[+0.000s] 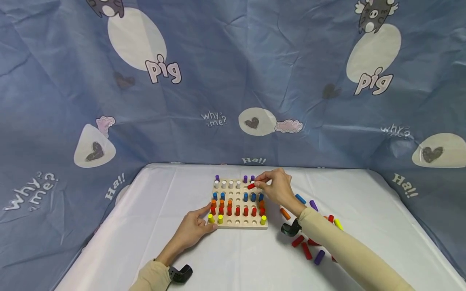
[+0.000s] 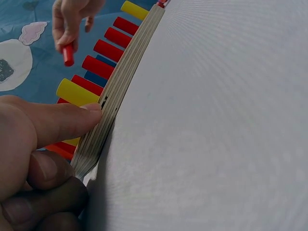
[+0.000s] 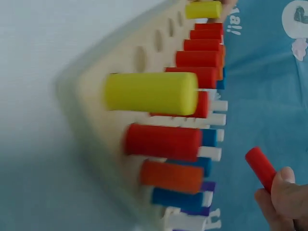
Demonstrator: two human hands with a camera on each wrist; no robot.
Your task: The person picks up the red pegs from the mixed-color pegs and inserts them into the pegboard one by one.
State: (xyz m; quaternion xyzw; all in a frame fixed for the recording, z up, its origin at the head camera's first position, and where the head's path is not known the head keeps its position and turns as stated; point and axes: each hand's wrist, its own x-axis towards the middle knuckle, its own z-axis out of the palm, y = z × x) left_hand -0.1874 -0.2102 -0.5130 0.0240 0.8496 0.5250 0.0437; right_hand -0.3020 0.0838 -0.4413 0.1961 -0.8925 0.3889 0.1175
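Note:
A wooden pegboard (image 1: pixel 242 226) stands on the white table with rows of yellow, red, orange, blue, white and purple pegs upright in it. My right hand (image 1: pixel 277 186) pinches a red peg (image 1: pixel 251 186) between thumb and fingers above the board's back right part; the same red peg (image 3: pixel 261 166) shows tilted in the right wrist view. My left hand (image 1: pixel 191 227) holds the board's front left corner, its thumb at the front edge and a finger along the left side. In the left wrist view a fingertip of the left hand (image 2: pixel 43 144) touches the board's edge beside a yellow peg (image 2: pixel 77 92).
Loose pegs lie on the table right of the board, among them an orange one (image 1: pixel 285 214), a blue one (image 1: pixel 300 198), a purple one (image 1: pixel 319 257) and several red ones, some partly behind the right forearm. A blue patterned cloth (image 1: pixel 225 81) hangs behind the table.

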